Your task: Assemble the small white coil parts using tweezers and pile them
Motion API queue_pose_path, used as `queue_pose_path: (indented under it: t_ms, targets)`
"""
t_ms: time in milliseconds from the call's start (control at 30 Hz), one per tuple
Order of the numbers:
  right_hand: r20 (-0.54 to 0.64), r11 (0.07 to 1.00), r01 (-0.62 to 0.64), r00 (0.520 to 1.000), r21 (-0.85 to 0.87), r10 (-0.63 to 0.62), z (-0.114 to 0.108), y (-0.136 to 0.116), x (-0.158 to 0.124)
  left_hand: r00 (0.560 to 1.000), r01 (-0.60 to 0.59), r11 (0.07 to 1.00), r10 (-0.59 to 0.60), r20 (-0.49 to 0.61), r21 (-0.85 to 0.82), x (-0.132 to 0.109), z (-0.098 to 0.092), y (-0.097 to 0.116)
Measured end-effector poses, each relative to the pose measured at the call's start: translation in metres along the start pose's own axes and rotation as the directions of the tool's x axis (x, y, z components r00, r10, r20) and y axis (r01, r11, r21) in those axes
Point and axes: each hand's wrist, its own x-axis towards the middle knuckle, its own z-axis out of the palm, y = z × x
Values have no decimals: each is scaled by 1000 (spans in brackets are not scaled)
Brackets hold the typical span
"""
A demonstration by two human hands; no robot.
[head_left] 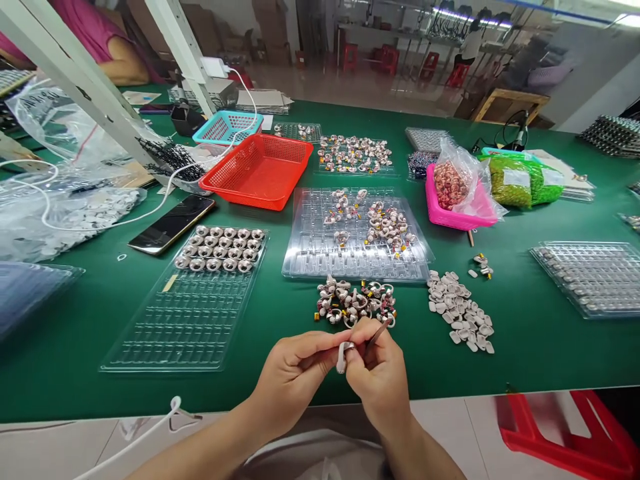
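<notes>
Close to the near edge of the green tabletop (450, 373), the left hand (295, 373) pinches a small pale curved piece (342, 359) while the right hand (379, 367) meets it from the right, gripping a thin dark tool (376, 338) — perhaps tweezers — in curled fingers. To my eye, it goes best with the left hand steadying the piece and the right working lightly, so nothing slips. The heap of small pale assemblies (355, 303) crowds the far side, so room lies sideways — left toward the clear blister tray (185, 333), right short of the pale caps (460, 313).

Two hands (295, 377) (380, 373), one held white piece (341, 360), one red basket (267, 180).
</notes>
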Motion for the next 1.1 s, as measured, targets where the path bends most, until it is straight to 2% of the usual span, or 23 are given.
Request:
queue_pose_path:
  t_ms: [333,500,633,833,1000,1100]
  targets:
    - [-35,995,97,995,13,-96,3,7,-7,983,-185,976,182,33,115,-11,0,-3]
    - [-7,995,100,995,23,-100,4,8,-5,991,-137,984,136,11,117,-11,0,-5]
    - [7,998,41,999,43,-42,2,7,-3,999,-48,994,49,1,99,-8,0,-2]
    - [124,995,-87,989,43,81,-9,-1,2,994,110,992,-109,4,-67,-3,0,4]
    - [131,994,-97,987,43,90,-11,-4,2,993,119,986,-119,14,-118,-2,0,3]
    - [104,994,-104,990,46,99,-8,-4,1,997,81,992,-81,6,-100,-1,0,4]
